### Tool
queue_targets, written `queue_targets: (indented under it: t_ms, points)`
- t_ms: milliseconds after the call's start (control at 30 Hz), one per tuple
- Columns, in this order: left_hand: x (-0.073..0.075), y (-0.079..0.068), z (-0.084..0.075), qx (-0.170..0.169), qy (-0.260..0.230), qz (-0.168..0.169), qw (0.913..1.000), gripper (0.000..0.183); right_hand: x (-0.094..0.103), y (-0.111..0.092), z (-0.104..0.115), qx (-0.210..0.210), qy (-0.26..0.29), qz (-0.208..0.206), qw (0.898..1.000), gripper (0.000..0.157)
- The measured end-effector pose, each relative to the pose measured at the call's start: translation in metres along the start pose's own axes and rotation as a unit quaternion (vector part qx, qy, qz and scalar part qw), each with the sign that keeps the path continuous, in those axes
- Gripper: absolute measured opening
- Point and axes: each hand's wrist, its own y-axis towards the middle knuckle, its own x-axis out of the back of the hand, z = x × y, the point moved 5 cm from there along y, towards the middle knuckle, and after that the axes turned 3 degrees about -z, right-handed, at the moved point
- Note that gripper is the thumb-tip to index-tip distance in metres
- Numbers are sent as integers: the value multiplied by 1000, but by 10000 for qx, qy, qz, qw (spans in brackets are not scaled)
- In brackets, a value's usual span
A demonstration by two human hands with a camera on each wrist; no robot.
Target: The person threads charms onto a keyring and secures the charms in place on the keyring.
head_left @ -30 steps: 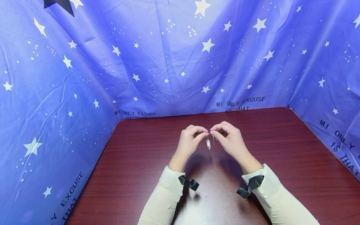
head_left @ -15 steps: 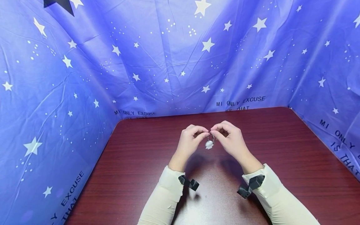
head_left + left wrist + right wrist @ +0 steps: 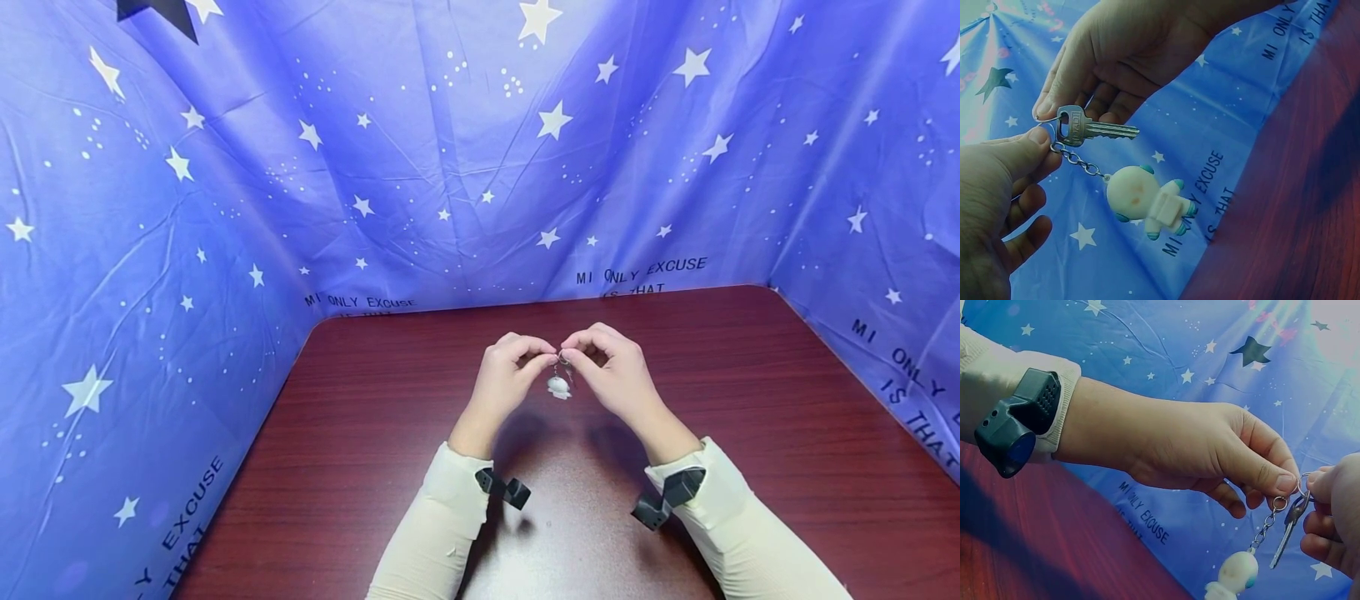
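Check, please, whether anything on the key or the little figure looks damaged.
The figure has a brownish mark on its pale head, odd against that light surface; stain or design, I cannot tell. The key looks undamaged.

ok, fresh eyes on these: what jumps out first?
The starry blue cloth, hung behind and beside the dark red table. Next, a white figure over the table, dangling with a silver key from the ring pinched between left grip and right grip.
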Motion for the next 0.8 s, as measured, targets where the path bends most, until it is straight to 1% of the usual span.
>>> queue_targets:
  t_ms: [133,333,400,500,700,800]
  points:
    - [0,0,-1,-37,57,9,10000,6,-2,-1,-5,26,-72,-10,10000,11]
    - [0,1,-2,-127,117,11,9999,6,-6,-4,-34,67,-172,-67,9998,15]
    - [0,1,-2,-141,127,25,9998,6,-6,-4,-40,89,-177,-62,9998,15]
    - [-1,0,-2,-189,169,47,9997,5,-7,-5,-42,168,-158,-38,9997,16]
    - [-2,0,-3,-416,371,161,9983,5,-8,-5,-40,411,-292,14,9987,19]
    - [-3,-1,-3,-401,380,169,9983,5,-9,-5,-41,429,-339,3,9985,20]
